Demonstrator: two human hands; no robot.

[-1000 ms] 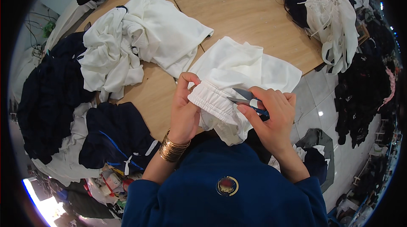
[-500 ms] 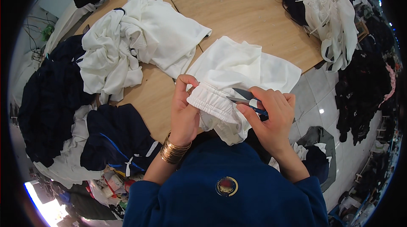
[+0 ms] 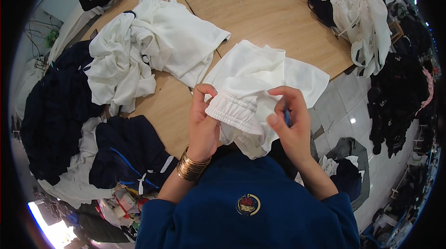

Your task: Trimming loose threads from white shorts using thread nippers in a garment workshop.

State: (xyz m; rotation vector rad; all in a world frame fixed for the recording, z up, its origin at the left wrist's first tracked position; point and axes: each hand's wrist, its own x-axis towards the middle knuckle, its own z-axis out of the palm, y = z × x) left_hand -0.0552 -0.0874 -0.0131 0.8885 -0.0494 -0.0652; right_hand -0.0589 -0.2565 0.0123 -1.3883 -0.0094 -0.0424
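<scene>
One white elastic-waisted cloth garment, apparently mid-work, remainder unclear. Left hand pinches waistband; right hand grasps half-hidden blue tool.

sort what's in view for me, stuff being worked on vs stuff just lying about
In use:
- white garment, its gathered waistband held by the left hand
- blue tool, mostly hidden in the right hand

Apparently just lying about, untouched by these hands:
- crumpled white garments
- navy garment with blue piping
- dark clothes at right
</scene>
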